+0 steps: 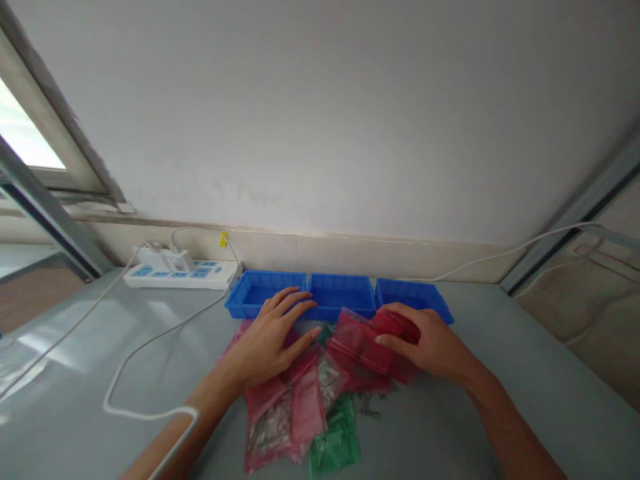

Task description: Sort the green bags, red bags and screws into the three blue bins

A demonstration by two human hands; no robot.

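A pile of red, clear and green plastic bags lies on the grey table in front of me. My left hand (pixel 273 340) rests over the left part of the pile, fingers apart and holding nothing; below it are reddish bags (pixel 307 407) with small contents I cannot make out. My right hand (pixel 425 337) pinches a red plastic bag (pixel 365 340) between thumb and fingers, at the pile's right side. A green bag (pixel 335 440) sticks out toward me at the front. A few small metal screws (pixel 369 407) lie loose beside it.
Three blue bins stand in a row behind the pile: left (pixel 270 280), middle (pixel 343 288) and right (pixel 413 291). A white power strip (pixel 183 275) with plugs sits at the wall. A white cable (pixel 135 417) loops over the table at left, across my left forearm.
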